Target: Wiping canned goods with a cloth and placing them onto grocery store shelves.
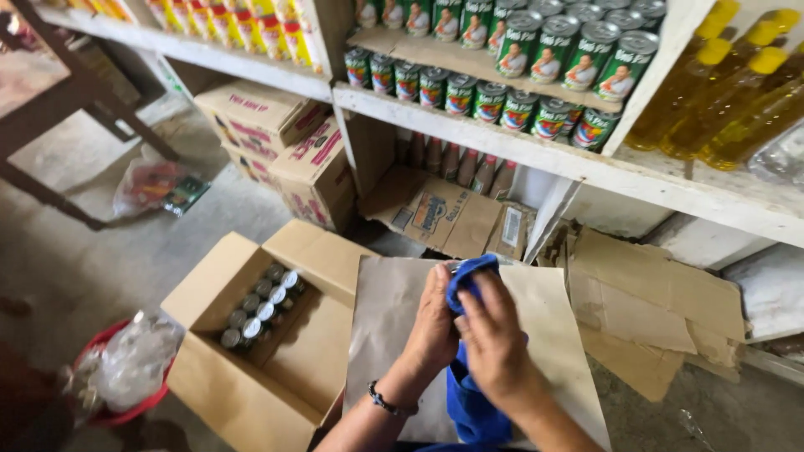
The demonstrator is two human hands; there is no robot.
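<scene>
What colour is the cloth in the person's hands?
The cloth is bright blue, seen in the head view.

I log: shelf (pixel 469 134) w/ green cans (pixel 536 63); oil bottles (pixel 729 92) at right; open box (pixel 251 351) w/ cans (pixel 260 305); stacked cartons (pixel 285 142); red basket (pixel 126 402); flat cardboard (pixel 653 301).

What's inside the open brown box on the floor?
The open box holds a row of cans along its back-left side, silver tops up. The rest looks like bare cardboard. Anything beneath the cans is hidden.
</scene>
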